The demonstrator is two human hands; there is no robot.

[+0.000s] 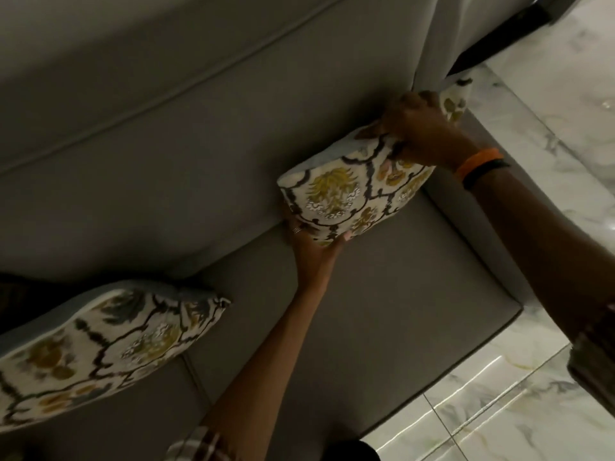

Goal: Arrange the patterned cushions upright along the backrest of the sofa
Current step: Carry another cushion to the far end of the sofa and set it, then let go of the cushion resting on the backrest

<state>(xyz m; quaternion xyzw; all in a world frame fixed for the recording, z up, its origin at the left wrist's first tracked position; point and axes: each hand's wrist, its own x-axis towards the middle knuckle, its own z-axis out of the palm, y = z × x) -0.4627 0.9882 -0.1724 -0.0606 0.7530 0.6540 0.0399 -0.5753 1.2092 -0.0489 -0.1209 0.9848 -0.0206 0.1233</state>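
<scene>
A white cushion with yellow flowers and black lattice lines [346, 194] stands on the grey sofa seat [382, 294], leaning against the backrest [199, 144] near the sofa's right end. My left hand [309, 241] grips its lower left corner. My right hand [422, 128], with orange and black wristbands, pinches its top edge. A second cushion of the same pattern [100, 347] lies tilted at the lower left, against the backrest.
Glossy marble floor tiles [515, 394] lie to the right of the sofa. The sofa's right armrest [466, 44] rises behind the held cushion. A dark object [592, 364] sits at the right edge of view.
</scene>
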